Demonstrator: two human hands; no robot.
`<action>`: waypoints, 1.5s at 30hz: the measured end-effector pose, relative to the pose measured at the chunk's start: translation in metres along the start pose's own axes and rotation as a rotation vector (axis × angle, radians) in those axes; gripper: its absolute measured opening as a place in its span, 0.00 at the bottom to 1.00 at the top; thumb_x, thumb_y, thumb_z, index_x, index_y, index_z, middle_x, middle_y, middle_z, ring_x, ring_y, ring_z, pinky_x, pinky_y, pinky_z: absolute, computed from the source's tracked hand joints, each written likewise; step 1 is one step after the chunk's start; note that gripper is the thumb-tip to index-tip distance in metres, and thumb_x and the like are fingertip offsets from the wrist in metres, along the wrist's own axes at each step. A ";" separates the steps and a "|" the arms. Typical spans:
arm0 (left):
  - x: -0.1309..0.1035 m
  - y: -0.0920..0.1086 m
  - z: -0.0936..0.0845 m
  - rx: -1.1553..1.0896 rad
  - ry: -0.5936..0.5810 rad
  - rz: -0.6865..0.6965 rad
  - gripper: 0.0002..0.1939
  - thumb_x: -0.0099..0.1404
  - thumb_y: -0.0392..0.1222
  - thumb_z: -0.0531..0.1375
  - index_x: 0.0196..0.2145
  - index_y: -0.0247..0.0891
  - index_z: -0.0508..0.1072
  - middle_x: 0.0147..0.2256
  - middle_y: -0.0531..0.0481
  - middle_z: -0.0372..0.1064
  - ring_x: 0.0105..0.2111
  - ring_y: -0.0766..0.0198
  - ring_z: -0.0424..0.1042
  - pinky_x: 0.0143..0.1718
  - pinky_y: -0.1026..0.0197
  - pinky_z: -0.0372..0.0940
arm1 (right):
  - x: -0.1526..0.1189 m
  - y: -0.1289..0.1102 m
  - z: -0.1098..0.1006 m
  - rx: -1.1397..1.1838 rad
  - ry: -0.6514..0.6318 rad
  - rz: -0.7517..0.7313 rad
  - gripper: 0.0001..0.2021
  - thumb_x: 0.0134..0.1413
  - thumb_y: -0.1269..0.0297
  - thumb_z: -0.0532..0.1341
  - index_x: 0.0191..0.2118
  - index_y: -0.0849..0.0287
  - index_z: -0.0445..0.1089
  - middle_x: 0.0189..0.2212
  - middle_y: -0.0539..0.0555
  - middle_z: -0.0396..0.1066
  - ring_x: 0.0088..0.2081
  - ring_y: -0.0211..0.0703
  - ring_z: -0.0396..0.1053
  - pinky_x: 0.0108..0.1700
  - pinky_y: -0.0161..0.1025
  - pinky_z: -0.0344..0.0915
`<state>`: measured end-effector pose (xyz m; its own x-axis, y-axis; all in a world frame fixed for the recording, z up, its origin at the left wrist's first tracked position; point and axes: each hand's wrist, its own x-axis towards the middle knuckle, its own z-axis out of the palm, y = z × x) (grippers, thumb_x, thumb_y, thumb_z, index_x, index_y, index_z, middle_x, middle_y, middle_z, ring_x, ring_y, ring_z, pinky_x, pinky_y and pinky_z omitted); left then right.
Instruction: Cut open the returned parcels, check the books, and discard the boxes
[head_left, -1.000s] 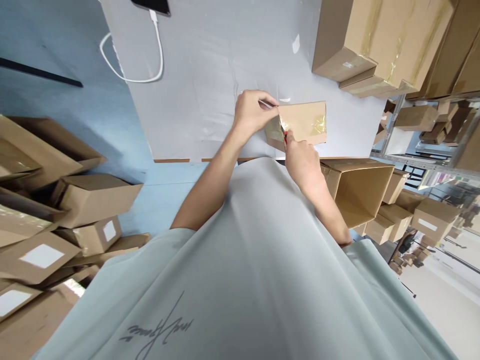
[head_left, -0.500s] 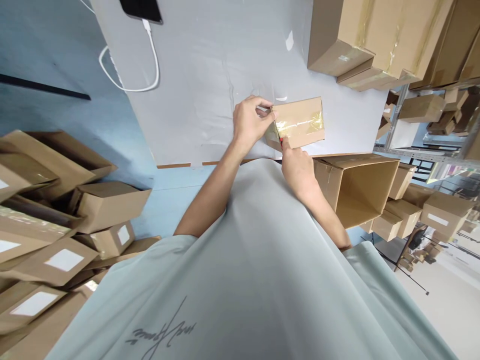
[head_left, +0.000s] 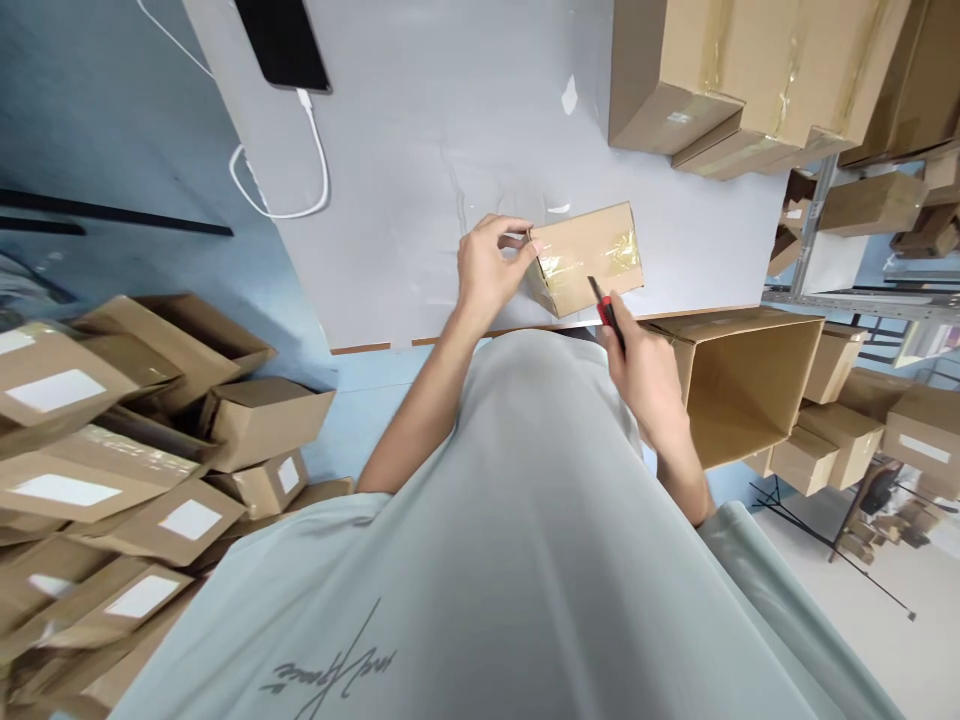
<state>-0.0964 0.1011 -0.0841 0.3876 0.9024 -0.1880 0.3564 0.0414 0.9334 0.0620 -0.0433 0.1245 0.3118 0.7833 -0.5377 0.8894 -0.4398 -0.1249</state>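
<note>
Shirt (head_left: 525, 520), pale grey-green with dark script, spans the area below both hands. Carton pile (head_left: 266, 425), several units white-labelled, is located left of the left hand. Right hand (head_left: 646, 365) is closed around the handle of a red-and-black utility knife (head_left: 606, 310); the blade points away from the wearer, over the upper face of the small carton (head_left: 589, 232). Blade contact cannot be determined. Right of this hand is a wide-mouthed carton (head_left: 742, 380). Left hand (head_left: 486, 265) is partly curled, thumb and fingertips pinching the left edge of the small carton, which rests between the hands on the grey table (head_left: 390, 200), glossy tape across its top. Beyond the right hand stand taped cartons (head_left: 697, 110). Beyond and left of the left hand lies a phone (head_left: 281, 45) with white cable (head_left: 322, 160) attached. Metal shelving (head_left: 862, 300) is farther off, right of the right hand.
</note>
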 end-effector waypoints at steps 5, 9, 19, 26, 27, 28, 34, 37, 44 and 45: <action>-0.007 0.038 0.012 0.155 0.079 0.069 0.27 0.80 0.66 0.60 0.68 0.54 0.75 0.68 0.47 0.75 0.77 0.43 0.64 0.73 0.33 0.67 | 0.031 0.071 0.001 0.198 0.203 -0.018 0.30 0.81 0.52 0.51 0.80 0.52 0.64 0.46 0.61 0.88 0.44 0.63 0.84 0.51 0.55 0.79; -0.005 0.082 0.048 0.227 0.032 0.183 0.26 0.82 0.66 0.58 0.68 0.53 0.75 0.72 0.46 0.72 0.80 0.39 0.58 0.78 0.28 0.58 | 0.057 0.102 0.001 0.262 0.186 -0.074 0.31 0.80 0.53 0.52 0.81 0.52 0.63 0.53 0.62 0.87 0.48 0.62 0.85 0.54 0.57 0.79; 0.011 0.087 0.103 0.326 0.005 0.114 0.26 0.81 0.69 0.57 0.66 0.57 0.78 0.73 0.47 0.72 0.81 0.39 0.57 0.83 0.26 0.45 | 0.115 0.131 -0.006 0.337 0.004 -0.246 0.32 0.83 0.46 0.50 0.83 0.47 0.58 0.60 0.61 0.84 0.53 0.60 0.83 0.57 0.53 0.77; 0.009 0.074 0.105 0.400 0.033 0.154 0.26 0.83 0.67 0.53 0.64 0.54 0.79 0.74 0.47 0.71 0.81 0.42 0.59 0.84 0.29 0.45 | 0.133 0.132 -0.002 0.305 -0.062 -0.294 0.32 0.85 0.50 0.47 0.84 0.53 0.55 0.61 0.65 0.83 0.55 0.62 0.83 0.56 0.53 0.78; 0.009 0.071 0.105 0.409 0.034 0.166 0.27 0.84 0.67 0.52 0.64 0.53 0.79 0.74 0.47 0.71 0.81 0.42 0.59 0.84 0.30 0.46 | 0.133 0.132 -0.001 0.299 -0.057 -0.300 0.32 0.85 0.52 0.45 0.84 0.55 0.54 0.61 0.65 0.83 0.55 0.61 0.83 0.55 0.52 0.78; 0.009 0.068 0.105 0.417 0.035 0.177 0.27 0.84 0.68 0.51 0.64 0.52 0.78 0.74 0.46 0.71 0.81 0.42 0.59 0.84 0.30 0.46 | 0.133 0.131 0.000 0.290 -0.053 -0.304 0.32 0.85 0.54 0.45 0.84 0.58 0.54 0.61 0.66 0.83 0.55 0.60 0.83 0.55 0.51 0.78; 0.009 0.061 0.106 0.441 0.051 0.213 0.28 0.85 0.68 0.49 0.65 0.52 0.78 0.75 0.46 0.71 0.81 0.43 0.59 0.84 0.31 0.47 | 0.119 0.117 0.000 0.127 -0.066 -0.224 0.32 0.84 0.62 0.44 0.85 0.61 0.51 0.63 0.67 0.81 0.53 0.58 0.83 0.54 0.50 0.79; 0.009 0.060 0.107 0.433 0.054 0.225 0.29 0.86 0.67 0.48 0.65 0.51 0.77 0.75 0.46 0.71 0.81 0.43 0.59 0.84 0.31 0.48 | 0.111 0.103 -0.002 -0.012 -0.095 -0.144 0.32 0.84 0.65 0.44 0.86 0.60 0.48 0.60 0.67 0.81 0.52 0.58 0.84 0.54 0.50 0.78; 0.011 0.055 0.114 0.452 0.048 0.241 0.33 0.88 0.64 0.39 0.65 0.47 0.76 0.77 0.48 0.67 0.83 0.49 0.55 0.85 0.32 0.46 | 0.108 0.055 -0.015 -0.189 -0.106 -0.020 0.34 0.82 0.72 0.51 0.86 0.63 0.47 0.56 0.70 0.80 0.51 0.56 0.84 0.54 0.47 0.79; 0.011 0.056 0.115 0.446 0.051 0.242 0.32 0.88 0.63 0.39 0.65 0.47 0.76 0.77 0.48 0.67 0.83 0.49 0.55 0.85 0.32 0.46 | 0.107 0.050 -0.018 -0.196 -0.102 -0.009 0.34 0.82 0.72 0.51 0.86 0.64 0.47 0.56 0.70 0.80 0.51 0.56 0.84 0.54 0.46 0.79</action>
<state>0.0259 0.0641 -0.0694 0.4660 0.8837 0.0432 0.5938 -0.3486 0.7252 0.1453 0.0265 0.0753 0.2766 0.7341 -0.6201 0.9432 -0.3308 0.0291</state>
